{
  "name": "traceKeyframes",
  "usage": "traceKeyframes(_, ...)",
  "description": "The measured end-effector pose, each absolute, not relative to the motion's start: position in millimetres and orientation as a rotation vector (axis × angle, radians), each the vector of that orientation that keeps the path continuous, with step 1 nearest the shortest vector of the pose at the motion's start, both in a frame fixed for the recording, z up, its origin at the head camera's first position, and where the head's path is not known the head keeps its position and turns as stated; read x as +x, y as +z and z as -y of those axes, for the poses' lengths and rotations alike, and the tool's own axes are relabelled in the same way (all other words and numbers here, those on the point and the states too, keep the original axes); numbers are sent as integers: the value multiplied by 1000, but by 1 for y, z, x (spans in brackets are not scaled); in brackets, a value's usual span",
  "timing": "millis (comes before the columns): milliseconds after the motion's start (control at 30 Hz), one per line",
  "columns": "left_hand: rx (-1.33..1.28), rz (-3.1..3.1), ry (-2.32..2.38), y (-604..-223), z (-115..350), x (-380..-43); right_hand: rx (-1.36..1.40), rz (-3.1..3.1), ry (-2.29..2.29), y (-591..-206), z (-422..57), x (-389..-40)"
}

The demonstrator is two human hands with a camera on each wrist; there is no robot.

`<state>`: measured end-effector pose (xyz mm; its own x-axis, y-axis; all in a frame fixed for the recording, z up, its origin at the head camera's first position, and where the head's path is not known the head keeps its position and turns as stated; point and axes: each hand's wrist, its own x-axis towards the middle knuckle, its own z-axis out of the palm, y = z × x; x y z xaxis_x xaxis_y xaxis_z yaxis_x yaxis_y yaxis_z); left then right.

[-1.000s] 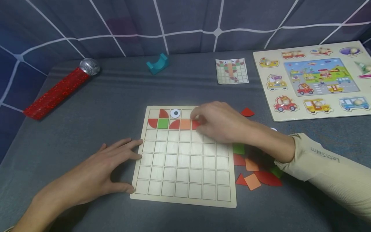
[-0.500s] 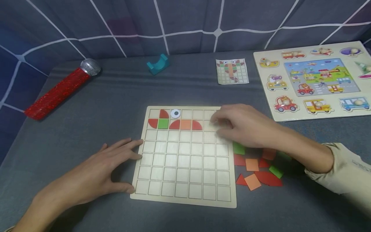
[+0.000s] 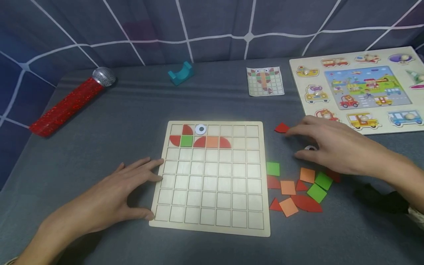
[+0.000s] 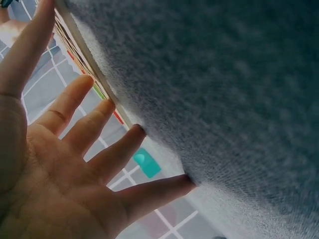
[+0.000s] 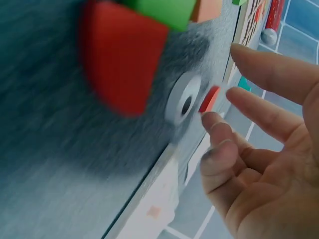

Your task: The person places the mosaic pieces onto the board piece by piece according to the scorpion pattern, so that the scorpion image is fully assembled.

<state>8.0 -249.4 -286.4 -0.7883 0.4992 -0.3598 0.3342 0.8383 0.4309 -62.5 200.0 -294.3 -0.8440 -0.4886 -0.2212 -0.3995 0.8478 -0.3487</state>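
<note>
A wooden grid board lies in the middle of the table. In its top two rows sit several red quarter circles, a green square, an orange square and a white eye disc. My left hand touches the board's left edge with fingers and thumb spread. My right hand hovers right of the board, thumb and index finger apart, holding nothing. Its index fingertip is at a red quarter circle; whether they touch I cannot tell. Beneath this hand lies another eye disc, clearer in the right wrist view.
Loose orange squares, green squares and red pieces lie right of the board. Behind are a pattern card, a vehicle puzzle, a teal holder and a red microphone.
My right hand has let go of a red quarter circle beside the orange square and moved right, off the board, to the loose pieces. The left hand has stayed still.
</note>
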Motion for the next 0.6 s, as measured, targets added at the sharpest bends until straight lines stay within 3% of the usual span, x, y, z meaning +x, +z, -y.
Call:
traceKeyframes(333, 611, -2548, 464, -286, 249, 7, -500, -2691, -274, -307, -222, -59)
traceKeyframes(600, 602, -2541, 477, -285, 248, 7, -546, -2697, -335, -312, -225, -56)
